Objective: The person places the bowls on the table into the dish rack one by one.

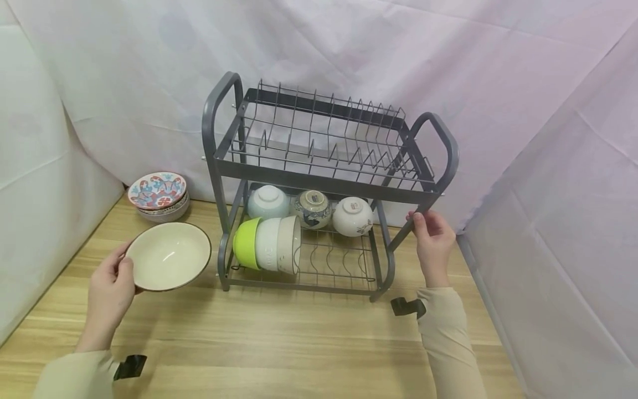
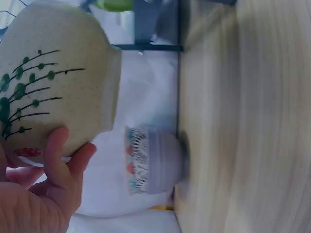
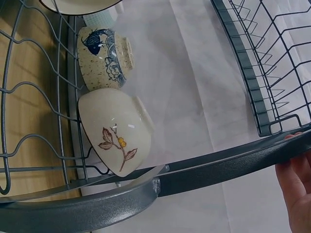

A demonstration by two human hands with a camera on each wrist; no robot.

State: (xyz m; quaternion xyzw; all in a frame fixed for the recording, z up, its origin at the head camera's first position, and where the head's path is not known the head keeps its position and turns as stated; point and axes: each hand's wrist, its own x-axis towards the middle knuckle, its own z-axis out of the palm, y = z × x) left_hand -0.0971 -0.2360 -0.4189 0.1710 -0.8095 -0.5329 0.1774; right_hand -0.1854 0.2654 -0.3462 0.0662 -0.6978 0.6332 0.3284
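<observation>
My left hand point(image 1: 112, 285) pinches the left rim of a cream bowl point(image 1: 169, 257), thumb over the edge and fingers underneath. The bowl has a dark rim and, in the left wrist view, green sprigs on its outside. It hangs left of a dark grey two-tier dish rack point(image 1: 319, 180), tilted so its inside shows. My right hand point(image 1: 433, 241) grips the rack's right front post with thumb and fingertips. On the lower tier, a pale blue bowl point(image 1: 269, 202), a fish-patterned bowl point(image 1: 313, 209) and a white flowered bowl point(image 1: 353, 217) sit upside down.
In front of them on the lower tier, a green bowl point(image 1: 246, 244), a white bowl point(image 1: 267, 244) and a beige bowl point(image 1: 287, 245) stand nested on edge. Patterned bowls point(image 1: 158, 191) are stacked at the back left of the wooden table point(image 1: 279, 343). Pale cloth point(image 1: 498, 83) hangs around.
</observation>
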